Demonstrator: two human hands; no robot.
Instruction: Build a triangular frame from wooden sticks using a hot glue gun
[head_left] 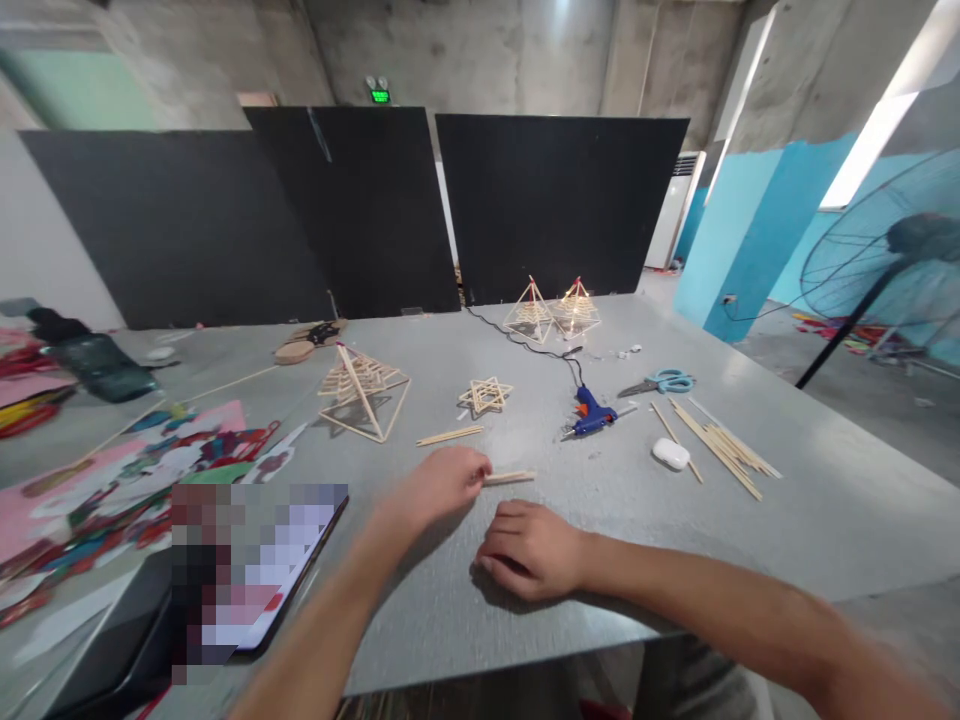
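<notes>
My left hand [448,483] reaches over the grey table, its fingers closed on the left end of a few short wooden sticks [511,478]. My right hand [531,550] rests on the tabletop just nearer to me, with its fingers curled in and nothing seen in them. Beyond the left hand lies another small bundle of sticks [450,436]. A star made of sticks [486,395] sits behind that bundle. To its left stands a stick pyramid frame [364,392] with a red tip. A blue hot glue gun [592,412] lies on its side to the right.
Blue-handled scissors [667,383], a white case [670,454] and loose long sticks [724,445] lie at right. Two stick pyramids [531,312], one lit, stand at the back, near a black cable. Left are a phone [277,570], colourful craft pieces [165,460] and a dark bottle [94,355].
</notes>
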